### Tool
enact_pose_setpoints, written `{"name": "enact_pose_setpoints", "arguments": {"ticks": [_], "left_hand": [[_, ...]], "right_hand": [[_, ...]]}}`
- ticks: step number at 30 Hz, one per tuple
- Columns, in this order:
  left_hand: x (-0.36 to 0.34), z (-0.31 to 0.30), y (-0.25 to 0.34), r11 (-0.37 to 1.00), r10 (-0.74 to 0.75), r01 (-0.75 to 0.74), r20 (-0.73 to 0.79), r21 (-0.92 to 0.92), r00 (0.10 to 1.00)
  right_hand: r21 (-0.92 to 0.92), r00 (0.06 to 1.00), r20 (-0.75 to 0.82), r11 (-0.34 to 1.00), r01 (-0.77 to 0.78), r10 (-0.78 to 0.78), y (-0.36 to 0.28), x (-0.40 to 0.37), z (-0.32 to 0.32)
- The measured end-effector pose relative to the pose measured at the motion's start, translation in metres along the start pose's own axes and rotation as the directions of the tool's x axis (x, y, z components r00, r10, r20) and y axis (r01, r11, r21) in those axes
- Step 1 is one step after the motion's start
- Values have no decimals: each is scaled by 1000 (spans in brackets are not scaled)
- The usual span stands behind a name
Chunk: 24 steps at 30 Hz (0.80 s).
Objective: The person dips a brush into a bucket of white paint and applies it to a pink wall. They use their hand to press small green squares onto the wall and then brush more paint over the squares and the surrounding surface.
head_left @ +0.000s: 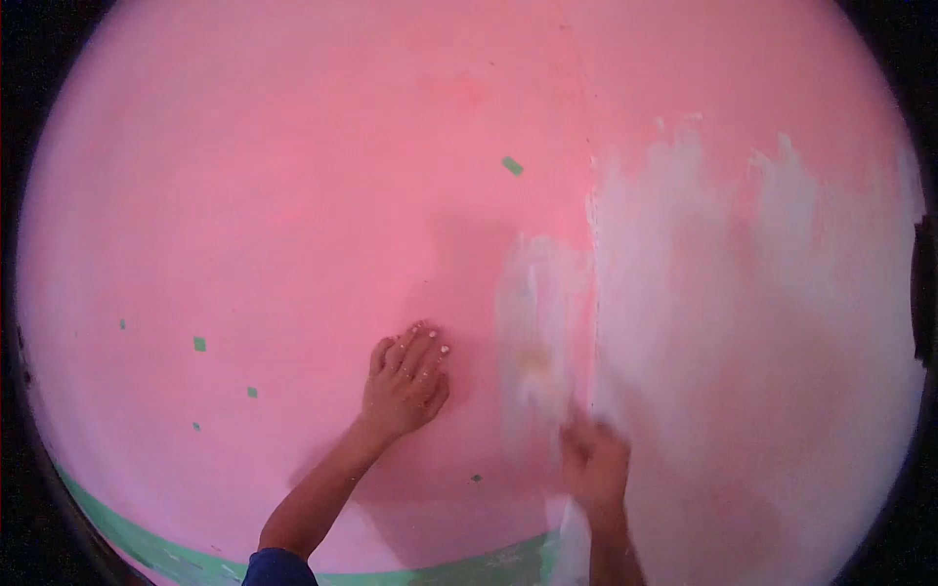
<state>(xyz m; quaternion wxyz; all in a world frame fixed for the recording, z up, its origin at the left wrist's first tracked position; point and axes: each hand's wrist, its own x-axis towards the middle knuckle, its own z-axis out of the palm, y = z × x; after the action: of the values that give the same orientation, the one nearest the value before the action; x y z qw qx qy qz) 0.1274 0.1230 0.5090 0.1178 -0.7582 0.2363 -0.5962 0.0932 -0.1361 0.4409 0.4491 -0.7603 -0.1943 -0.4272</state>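
Observation:
My left hand rests against the pink wall, palm toward it and fingers stretched out; white paint specks dot its fingertips. To its right, my right hand is closed round a paintbrush, both smeared by motion. The pale brush head points up and left, over a streaky white patch on the pink. The brush's handle is mostly hidden by my fingers and the blur.
A thin vertical seam runs down the wall. Right of it, white paint covers much of the pink, with a ragged upper edge. Several small green marks show on the pink. A green band runs along the bottom.

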Motion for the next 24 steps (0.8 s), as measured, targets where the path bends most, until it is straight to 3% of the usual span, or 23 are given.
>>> {"name": "enact_pose_setpoints", "arguments": {"ticks": [2, 5, 7, 8, 9, 12, 14, 15, 17, 18, 21, 24], "left_hand": [[-1, 3, 2, 1000, 5, -5, 22, 28, 1000], [3, 5, 5, 997, 12, -16, 46, 79, 999], [3, 3, 4, 996, 17, -23, 63, 90, 998], [2, 5, 3, 995, 21, -26, 51, 94, 998], [2, 7, 3, 995, 22, -26, 35, 99, 999], [4, 9, 6, 989, 6, -12, 45, 148, 999], [7, 10, 5, 989, 5, -12, 51, 148, 999], [4, 9, 7, 988, 3, -12, 54, 156, 999], [6, 9, 12, 987, -3, -8, 69, 158, 998], [8, 9, 13, 985, -20, 10, 61, 171, 998], [10, 12, 17, 987, -58, 52, 35, 151, 998], [8, 14, 17, 988, -67, 65, 13, 144, 998]], "right_hand": [[-95, 971, -173, 984, 151, -166, -30, 75, -9], [-122, 978, -177, 989, 88, -109, -18, 112, 6], [-112, 996, -79, 993, 33, -42, 13, 64, 27], [-228, 997, 49, 972, -51, 63, 34, 20, 30], [-173, 991, 60, 979, -105, 117, 54, -26, 35], [-256, 845, 324, 899, -354, 425, 82, -110, 13], [-300, 963, 131, 935, -190, 237, 75, -79, -5], [-164, 996, -85, 985, -54, 40, 60, -45, -14], [-134, 986, -160, 989, -68, 46, 17, 38, -36], [-126, 953, -296, 992, 25, -62, 14, 77, -30], [-125, 945, -313, 991, 55, -92, 16, 125, -5], [-212, 983, -101, 962, -171, 153, 43, 46, 20]]}}
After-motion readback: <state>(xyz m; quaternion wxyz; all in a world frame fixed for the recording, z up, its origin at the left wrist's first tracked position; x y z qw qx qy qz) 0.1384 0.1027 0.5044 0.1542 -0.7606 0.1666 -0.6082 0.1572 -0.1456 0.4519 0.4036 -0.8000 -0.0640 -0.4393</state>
